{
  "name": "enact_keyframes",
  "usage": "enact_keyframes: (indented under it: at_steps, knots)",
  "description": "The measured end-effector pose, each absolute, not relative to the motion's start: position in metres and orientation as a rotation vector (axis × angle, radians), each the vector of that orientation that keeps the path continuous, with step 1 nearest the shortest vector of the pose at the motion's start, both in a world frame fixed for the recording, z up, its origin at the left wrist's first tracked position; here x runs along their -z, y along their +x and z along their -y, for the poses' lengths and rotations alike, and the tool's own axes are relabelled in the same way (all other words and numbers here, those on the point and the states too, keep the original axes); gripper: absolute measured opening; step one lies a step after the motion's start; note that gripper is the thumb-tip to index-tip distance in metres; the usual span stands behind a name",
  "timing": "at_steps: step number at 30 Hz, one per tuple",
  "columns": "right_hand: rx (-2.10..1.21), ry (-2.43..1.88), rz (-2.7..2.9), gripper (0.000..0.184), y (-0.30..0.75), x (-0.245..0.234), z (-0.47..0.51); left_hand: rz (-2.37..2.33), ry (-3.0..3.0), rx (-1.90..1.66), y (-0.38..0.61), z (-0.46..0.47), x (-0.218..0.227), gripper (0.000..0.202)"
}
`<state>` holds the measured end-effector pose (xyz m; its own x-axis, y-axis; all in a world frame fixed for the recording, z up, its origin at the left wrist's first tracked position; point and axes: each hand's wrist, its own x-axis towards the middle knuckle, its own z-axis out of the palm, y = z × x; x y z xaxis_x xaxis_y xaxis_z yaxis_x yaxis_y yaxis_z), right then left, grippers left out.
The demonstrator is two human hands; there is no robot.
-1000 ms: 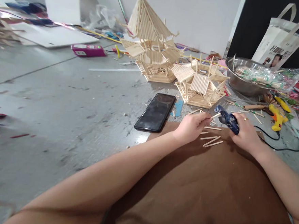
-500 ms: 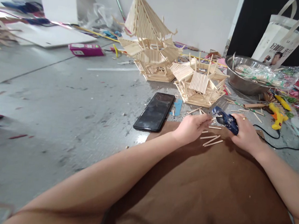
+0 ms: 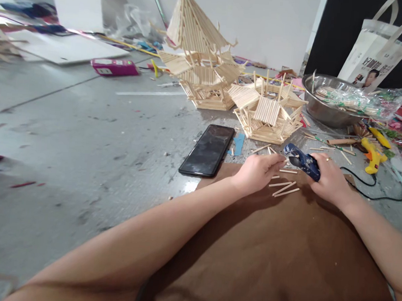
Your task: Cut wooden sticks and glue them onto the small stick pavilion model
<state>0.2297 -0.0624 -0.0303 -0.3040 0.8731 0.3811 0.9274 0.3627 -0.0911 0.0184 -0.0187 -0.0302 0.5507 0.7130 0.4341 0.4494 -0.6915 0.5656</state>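
My left hand [image 3: 259, 173] pinches a thin wooden stick [image 3: 286, 160], of which only a short end shows at the fingertips. My right hand [image 3: 331, 180], with a ring on one finger, is wrapped round a blue hand cutter [image 3: 306, 164] with a dark blade. The cutter's jaws point left and lie right by the left fingertips, around or beside the stick's end; which, I cannot tell. Below the hands, several short cut sticks [image 3: 283, 183] lie on a brown sheet [image 3: 276, 252].
Behind my hands stand a small stick-built model [image 3: 267, 111] and a taller pagoda-like one [image 3: 202, 72]. A black phone [image 3: 208, 151] lies left of the sheet. To the right are a yellow glue gun [image 3: 372, 155], a metal bowl [image 3: 324, 111] of sticks and a white bag [image 3: 372, 57].
Less of the stick shows between my left fingers and the cutter, and the jaws look nearer the fingertips. Both hands stay in nearly the same place.
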Motion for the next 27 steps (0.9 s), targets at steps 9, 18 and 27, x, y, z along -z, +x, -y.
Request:
enact_keyframes:
  at_steps: [9,18,27]
  knots:
    - [0.167,-1.696,2.267,0.035,0.2274,0.0286,0.0646,-0.938,2.438,-0.888,0.0186,0.0207,0.0287,0.024]
    - [0.142,-1.887,2.254,0.032,0.2251,0.0237,0.0666,-0.972,2.49,-0.851,0.0188,0.0212,0.0293,0.025]
    - [0.17,-2.027,2.213,0.022,0.2233,0.0252,0.0668,-0.974,2.43,-0.862,0.0194,0.0209,0.0289,0.023]
